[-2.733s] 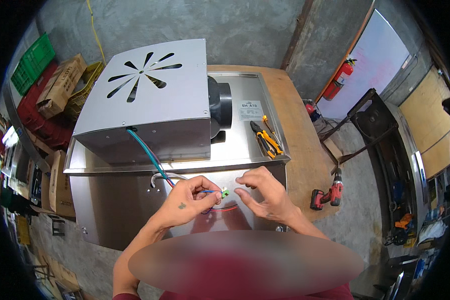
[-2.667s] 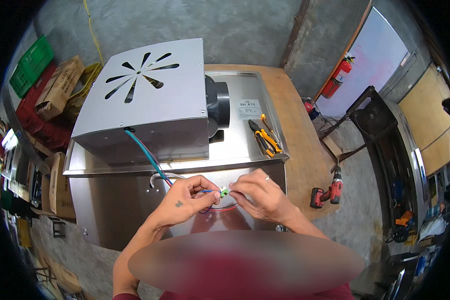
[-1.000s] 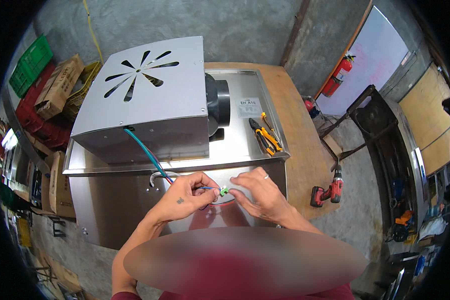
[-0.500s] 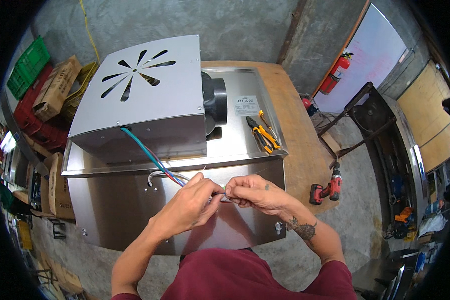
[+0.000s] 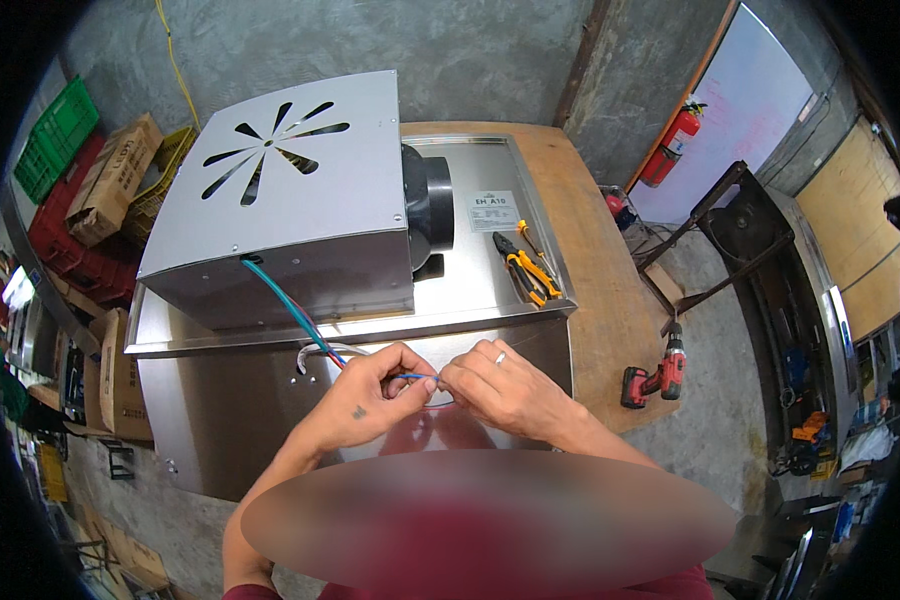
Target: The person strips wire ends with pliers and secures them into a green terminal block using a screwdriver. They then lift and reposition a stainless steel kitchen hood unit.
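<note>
A bundle of coloured wires (image 5: 290,305), green, blue and red, comes out of a hole in the front of a grey metal box (image 5: 270,195) with petal-shaped slots. My left hand (image 5: 375,392) pinches a blue wire (image 5: 410,377) between thumb and forefinger. Close against it, my right hand (image 5: 495,387) is closed with its fingertips at the wire's end. A red wire shows just below the two hands. Beside my left hand, a grey cable (image 5: 310,350) comes up out of the steel panel (image 5: 210,410). What lies inside my right fingertips is hidden.
Pliers with orange-black handles (image 5: 522,270) and a small screwdriver (image 5: 536,245) lie on the steel top at right. A black round duct outlet (image 5: 435,203) juts from the box. A red cordless drill (image 5: 660,375) rests at the wooden table's (image 5: 600,290) right edge. Crates (image 5: 60,140) stand far left.
My right hand has turned so its back faces up, and its fingers have come over the wire. My left hand has shifted slightly left and rolled; the blue wire now shows in it.
</note>
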